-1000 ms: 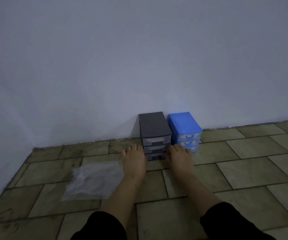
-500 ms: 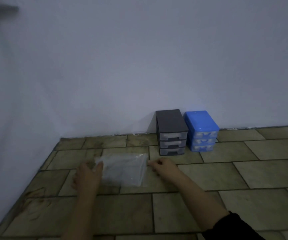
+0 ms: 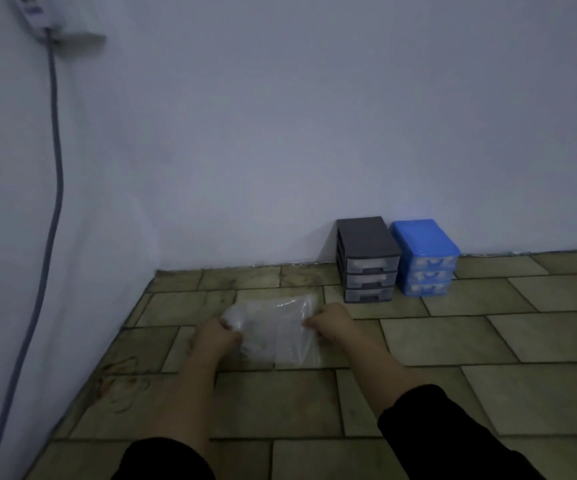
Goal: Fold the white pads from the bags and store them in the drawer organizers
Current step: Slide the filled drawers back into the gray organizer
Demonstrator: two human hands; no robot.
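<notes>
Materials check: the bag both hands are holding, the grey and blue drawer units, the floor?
Clear crinkly bag: thin glossy plastic film, see-through with creases and highlights. Grey three-drawer organizer and blue three-drawer organizer: likely moulded plastic, opaque smooth frames, translucent drawer fronts. Floor: looks like matte olive tile with dark grout lines.

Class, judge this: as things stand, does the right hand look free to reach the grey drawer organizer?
Probably not yet: the right hand grips the plastic bag. The floor between it and the grey drawer organizer looks bare.

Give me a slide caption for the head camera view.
Both hands, left and right, grip a clear bag near two drawer organizers.
</notes>
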